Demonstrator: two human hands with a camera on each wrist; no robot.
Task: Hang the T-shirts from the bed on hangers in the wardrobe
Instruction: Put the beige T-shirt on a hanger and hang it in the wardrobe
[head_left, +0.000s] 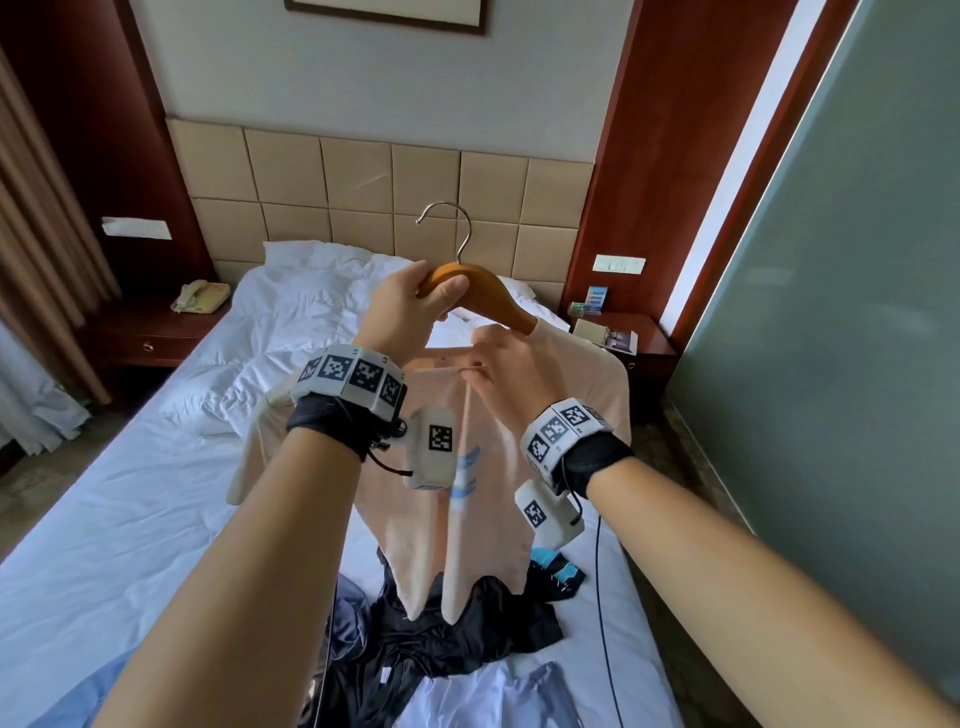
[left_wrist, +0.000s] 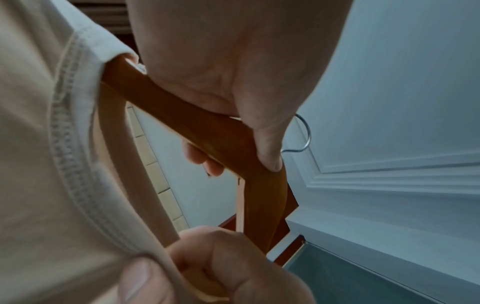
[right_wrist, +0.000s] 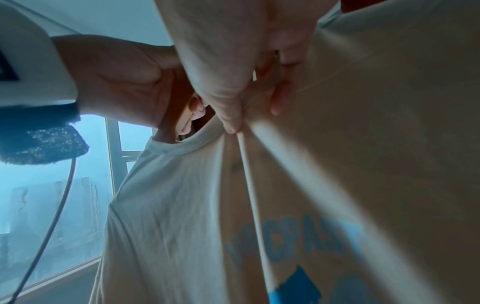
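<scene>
A wooden hanger (head_left: 485, 293) with a metal hook (head_left: 449, 228) is held up over the bed. My left hand (head_left: 415, 299) grips its left arm, fingers curled round the wood (left_wrist: 207, 131). A cream T-shirt (head_left: 488, 467) with blue print (right_wrist: 293, 248) hangs from it; the hanger's right arm is inside the shirt's shoulder. My right hand (head_left: 498, 364) pinches the shirt's collar (right_wrist: 233, 123) just below the hanger. In the left wrist view the collar seam (left_wrist: 70, 144) lies beside the hanger's left arm, which pokes into the neck opening.
Below lies the white bed (head_left: 130, 493) with a heap of dark and pale blue clothes (head_left: 441, 639) near its foot. Nightstands stand left, with a phone (head_left: 200, 296), and right (head_left: 623, 338). A frosted glass wall (head_left: 831, 312) rises at the right.
</scene>
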